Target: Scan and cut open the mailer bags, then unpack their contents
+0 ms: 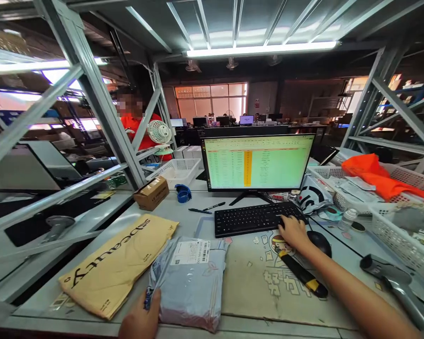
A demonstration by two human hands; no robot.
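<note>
My left hand (143, 314) is at the lower left corner of a grey-blue plastic mailer bag (194, 289), its thumb along the edge. The bag lies on the desk with a white printed label (190, 253) facing up. The fingers beneath the thumb are mostly hidden. My right hand (294, 231) rests on the right end of a black keyboard (249, 220), fingers stretched out over the keys. Close to it are a black mouse (320, 244) and a black-and-yellow utility knife (302, 274). Left of the bag lies a yellow padded envelope (122, 261) with dark lettering.
Behind the keyboard stands a monitor (257, 162) showing a spreadsheet. A small cardboard box (151, 193), a blue tape roll (183, 193) and pens (214, 206) are further left. A barcode scanner (392, 278) and white baskets (392, 230) line the right. Another person (137, 120) stands beyond the metal frame.
</note>
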